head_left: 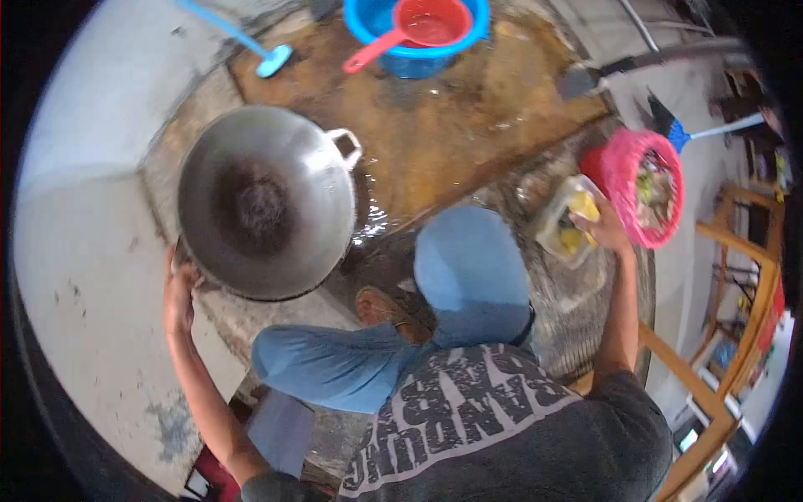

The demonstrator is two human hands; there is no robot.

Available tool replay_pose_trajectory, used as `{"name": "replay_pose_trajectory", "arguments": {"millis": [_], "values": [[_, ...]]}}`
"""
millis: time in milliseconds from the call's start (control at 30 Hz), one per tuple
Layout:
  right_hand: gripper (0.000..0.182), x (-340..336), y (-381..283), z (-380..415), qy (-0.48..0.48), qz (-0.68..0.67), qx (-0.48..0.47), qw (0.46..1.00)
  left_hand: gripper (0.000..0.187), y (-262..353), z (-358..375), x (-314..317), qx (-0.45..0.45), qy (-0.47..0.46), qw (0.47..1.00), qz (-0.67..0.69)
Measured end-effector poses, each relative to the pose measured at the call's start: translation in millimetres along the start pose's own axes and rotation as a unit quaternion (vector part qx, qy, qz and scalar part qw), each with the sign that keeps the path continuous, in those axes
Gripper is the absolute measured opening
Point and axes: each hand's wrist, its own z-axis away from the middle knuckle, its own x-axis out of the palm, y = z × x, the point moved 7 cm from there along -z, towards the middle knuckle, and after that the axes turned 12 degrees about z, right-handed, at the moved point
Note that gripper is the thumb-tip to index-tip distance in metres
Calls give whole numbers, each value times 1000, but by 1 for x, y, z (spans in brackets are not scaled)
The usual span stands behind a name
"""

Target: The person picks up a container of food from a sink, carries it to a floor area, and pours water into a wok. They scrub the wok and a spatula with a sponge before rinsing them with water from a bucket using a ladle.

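Note:
A large metal wok (293, 176) stands tilted at the left, its inside facing me and its bottom darkened. My left hand (180, 289) is closed on the wok's near-left rim, at a handle. At the right, my right hand (604, 226) reaches into a clear plastic container (548, 227) and its fingers are closed on a yellow sponge (583, 205). More yellow and dark items lie in the container. The wok's other handle (347, 147) points away from me.
A blue basin (414, 65) with a red dipper (431, 21) stands at the top. Right of the container is a pink-lined bin (621, 180) with waste inside. A light-blue brush (273, 61) leans at the upper left. Wooden furniture (736, 243) is far right. The floor slab (468, 117) is wet.

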Motion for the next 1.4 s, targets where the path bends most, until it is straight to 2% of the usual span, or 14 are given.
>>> {"name": "replay_pose_trajectory", "arguments": {"millis": [67, 200, 300, 433, 533, 667, 733, 867, 933, 1033, 1133, 1200, 1333, 1400], "values": [[54, -1, 23, 1, 50, 92, -52, 993, 78, -30, 0, -5, -21, 2, 998, 64], [57, -10, 14, 7, 61, 2, -21, 998, 78, -95, -5, -13, -112, -3, 980, 163], [58, 0, 27, 2, 23, -123, -1, 992, 32, -111, 26, 20, -117, 44, 964, 234], [51, 6, 54, 4, 52, -94, 68, 992, 7, -117, 56, 60, -148, 25, 954, 260], [45, -34, -13, 16, 62, -141, 113, 982, 7, -132, 62, 81, -165, -6, 931, 324], [55, -25, -88, -31, -33, -403, -23, 914, 10, -124, 70, 120, -167, -54, 917, 359], [58, 13, -135, -73, -155, -357, -64, 919, 10, -117, 77, 134, -174, -59, 906, 382], [54, 121, -287, -130, -176, -168, -415, 876, 8, -115, 84, 148, -184, -73, 899, 390], [58, 193, -313, -161, -20, 51, -558, 828, 43, -115, 89, 147, -169, -33, 901, 398], [56, 233, -322, -157, 171, 328, -504, 781, 92, -93, 98, 162, -139, 22, 926, 349], [52, 249, -348, -142, 134, 146, -419, 886, 90, -88, 81, 158, -31, 36, 938, 344], [52, 305, -367, -128, -81, 111, -379, 915, 90, -85, 74, 156, -17, 51, 937, 346], [52, 275, -387, -37, -162, -88, -507, 842, 89, -85, 66, 155, -56, 73, 916, 390], [49, 257, -369, -47, -198, -13, -571, 796, 89, -94, 72, 146, -85, 66, 899, 425]]}}
